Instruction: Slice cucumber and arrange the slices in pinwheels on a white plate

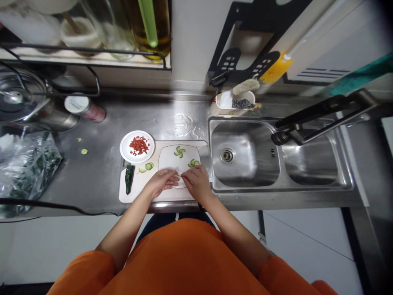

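My left hand (163,182) and my right hand (197,183) meet over the near edge of a white squarish plate (166,157). Between their closed fingertips is a thin green cucumber slice (179,176), mostly hidden by the fingers. On the plate, cut cucumber pieces form a pinwheel (179,152) at the back and a second cluster (193,163) at the right. The plate rests on a pale cutting board (135,196). Loose cucumber slices (149,166) lie left of the plate, and a dark green length of cucumber (129,179) lies at the board's left end.
A round white dish (123,150) of red dried berries overlaps the board's back left corner. At right is a double steel sink (245,155) with a black faucet (307,121). A plastic bag of greens (27,172) and a lidded canister (86,108) stand left.
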Action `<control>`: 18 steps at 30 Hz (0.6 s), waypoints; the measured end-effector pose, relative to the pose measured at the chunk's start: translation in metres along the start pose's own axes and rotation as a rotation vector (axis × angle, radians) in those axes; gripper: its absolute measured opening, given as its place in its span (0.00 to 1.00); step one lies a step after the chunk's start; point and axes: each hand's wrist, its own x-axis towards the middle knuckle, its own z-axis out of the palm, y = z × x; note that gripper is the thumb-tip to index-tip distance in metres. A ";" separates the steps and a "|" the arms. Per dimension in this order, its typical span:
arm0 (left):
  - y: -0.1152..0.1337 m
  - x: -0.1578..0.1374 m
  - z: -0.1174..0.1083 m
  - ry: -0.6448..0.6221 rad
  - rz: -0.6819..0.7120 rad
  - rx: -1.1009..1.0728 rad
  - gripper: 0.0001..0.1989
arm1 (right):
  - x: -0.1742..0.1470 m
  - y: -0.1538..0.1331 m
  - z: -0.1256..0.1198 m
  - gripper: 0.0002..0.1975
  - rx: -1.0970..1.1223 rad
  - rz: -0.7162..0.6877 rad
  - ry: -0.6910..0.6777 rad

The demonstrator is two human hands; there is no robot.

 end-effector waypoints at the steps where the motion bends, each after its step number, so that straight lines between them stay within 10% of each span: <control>1: 0.000 0.001 0.000 -0.024 -0.055 -0.015 0.19 | -0.001 0.000 -0.001 0.10 -0.010 -0.018 -0.001; 10: -0.002 0.010 0.002 -0.065 -0.049 -0.199 0.17 | -0.009 0.009 0.005 0.11 0.066 0.014 -0.020; 18: -0.008 0.014 0.009 0.117 0.218 0.226 0.10 | -0.005 0.007 0.014 0.10 0.175 0.392 -0.240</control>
